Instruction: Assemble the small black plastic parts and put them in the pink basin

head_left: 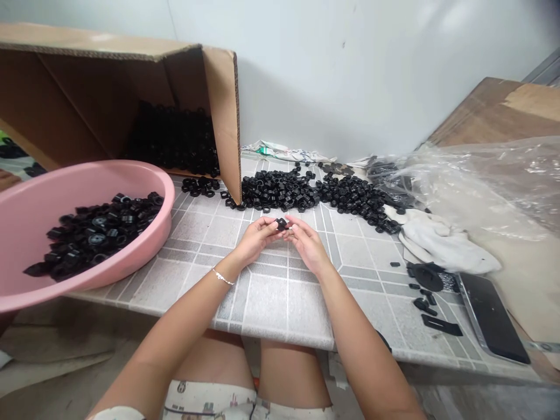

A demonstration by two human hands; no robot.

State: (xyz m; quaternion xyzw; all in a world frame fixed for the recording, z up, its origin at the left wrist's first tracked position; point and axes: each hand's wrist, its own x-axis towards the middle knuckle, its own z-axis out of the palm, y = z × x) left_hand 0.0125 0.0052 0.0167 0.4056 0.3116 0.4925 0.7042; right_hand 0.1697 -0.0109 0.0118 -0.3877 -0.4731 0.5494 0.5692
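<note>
Your left hand [258,240], with a thin bracelet [223,277] at the wrist, is closed to a narrow pinch on a small black plastic nut [281,224]. Your right hand [308,245] comes in from the other side, also narrow, with its fingertips against the same nut. You hold the nut between both hands, just above the tiled worktop [280,303] and near its middle. To your left, a pink basin [168,198] sits on the worktop with a heap of black nuts [94,236] inside it. Straight ahead, a spread of loose black nuts [280,189] runs off toward the right, just beside a cardboard box [225,116] lying on its side with more black nuts [175,140] in it. Off to your right are a crumpled white cloth [441,245], a clear plastic sheet [481,186], a few black plastic pieces [424,303] and a phone [490,318] with a dark screen.
</note>
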